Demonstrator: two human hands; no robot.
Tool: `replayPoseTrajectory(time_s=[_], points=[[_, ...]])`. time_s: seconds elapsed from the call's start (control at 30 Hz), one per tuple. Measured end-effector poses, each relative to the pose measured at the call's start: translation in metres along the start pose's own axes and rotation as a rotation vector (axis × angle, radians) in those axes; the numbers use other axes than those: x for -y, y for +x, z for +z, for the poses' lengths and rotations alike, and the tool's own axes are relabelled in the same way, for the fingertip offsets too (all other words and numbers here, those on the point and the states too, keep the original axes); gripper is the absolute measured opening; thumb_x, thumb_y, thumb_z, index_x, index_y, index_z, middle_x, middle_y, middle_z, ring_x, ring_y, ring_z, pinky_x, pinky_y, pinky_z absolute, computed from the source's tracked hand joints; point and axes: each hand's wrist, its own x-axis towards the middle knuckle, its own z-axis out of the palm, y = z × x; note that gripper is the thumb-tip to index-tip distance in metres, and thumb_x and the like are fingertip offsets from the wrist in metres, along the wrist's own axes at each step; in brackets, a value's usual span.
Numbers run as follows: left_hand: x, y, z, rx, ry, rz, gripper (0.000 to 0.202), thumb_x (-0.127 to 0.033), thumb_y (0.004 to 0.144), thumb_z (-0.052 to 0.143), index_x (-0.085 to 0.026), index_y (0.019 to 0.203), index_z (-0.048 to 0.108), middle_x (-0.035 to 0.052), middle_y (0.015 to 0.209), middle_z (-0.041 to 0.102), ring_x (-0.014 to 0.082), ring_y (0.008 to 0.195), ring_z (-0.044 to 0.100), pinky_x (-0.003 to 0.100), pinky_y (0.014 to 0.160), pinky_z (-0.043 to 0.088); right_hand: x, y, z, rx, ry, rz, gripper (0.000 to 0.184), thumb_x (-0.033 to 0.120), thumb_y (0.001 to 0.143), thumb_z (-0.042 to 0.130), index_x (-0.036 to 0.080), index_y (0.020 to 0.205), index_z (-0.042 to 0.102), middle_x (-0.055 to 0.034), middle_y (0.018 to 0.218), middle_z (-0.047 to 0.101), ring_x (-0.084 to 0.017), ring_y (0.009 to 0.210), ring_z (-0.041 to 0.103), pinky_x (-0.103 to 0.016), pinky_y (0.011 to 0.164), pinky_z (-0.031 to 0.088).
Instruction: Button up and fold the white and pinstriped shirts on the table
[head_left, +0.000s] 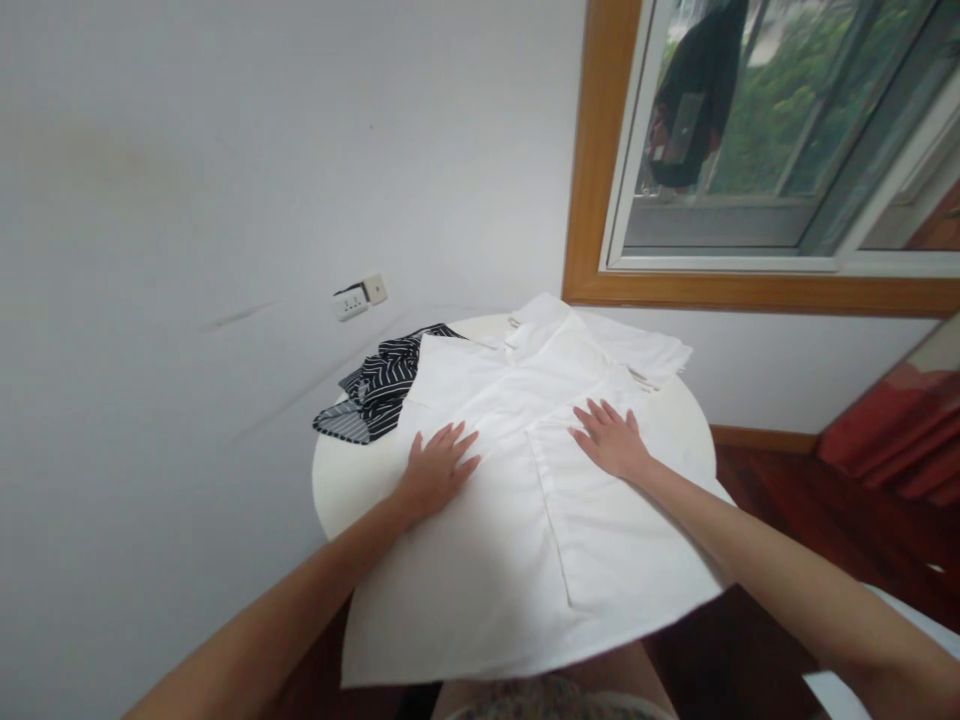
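White shirt [480,560] lies spread over the round white table [337,485], and its lower part hangs beyond the near edge. In the head view, which I follow from my distant place, I see the collar part at the far side of the table, near the wall [225,150]. One short sleeve [637,343] extends to the right at the far side.

The left hand [437,470] rests on the left part of the shirt, with the palm down; its fingers are stretched, somewhat spread and released. The right hand [611,440] lies flat on the right part, beyond the front seam [553,530], and its fingers are also straight and released, so I do not observe any grasp.

A black-and-white striped cloth [386,390] lies crumpled at the far left of the table, just beside the shirt. Behind it, I notice a socket [350,303] on the wall.
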Motion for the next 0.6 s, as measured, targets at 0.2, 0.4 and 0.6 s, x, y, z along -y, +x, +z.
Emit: replayPoseTrajectory(time_s=[0.2,0.4,0.6], points=[[-0.02,-0.047,-0.008,-0.014,-0.004,0.066,0.051,-0.05,0.097,0.025,-0.031,0.143,0.04,0.0053,0.152,0.036,0.0282,0.139,0.032,0.06,0.11,0.022,-0.002,-0.052,-0.012,0.03,0.049,-0.038,0.061,0.06,0.095,0.025,0.028,0.146,0.037,-0.0062,0.155,0.027,-0.031,0.144,0.019,-0.063,0.11,0.018],[-0.015,-0.02,-0.048,-0.18,0.121,0.095,0.042,-0.044,0.096,0.033,-0.024,0.112,0.066,0.0082,0.112,0.069,0.0247,0.107,0.06,0.048,0.102,0.037,-0.018,-0.028,-0.054,0.132,0.145,-0.062,0.049,0.057,0.092,0.037,0.028,0.122,0.063,-0.008,0.127,0.063,-0.029,0.116,0.058,-0.046,0.097,0.043],[0.052,0.088,-0.078,-0.274,0.299,-0.115,0.037,-0.03,0.092,0.039,-0.017,0.117,0.062,0.0113,0.107,0.066,0.0261,0.103,0.057,0.036,0.087,0.045,-0.052,0.081,-0.068,-0.076,0.126,0.041,0.039,0.035,0.091,0.049,0.019,0.124,0.06,-0.0093,0.121,0.066,-0.023,0.104,0.064,-0.033,0.087,0.049]])
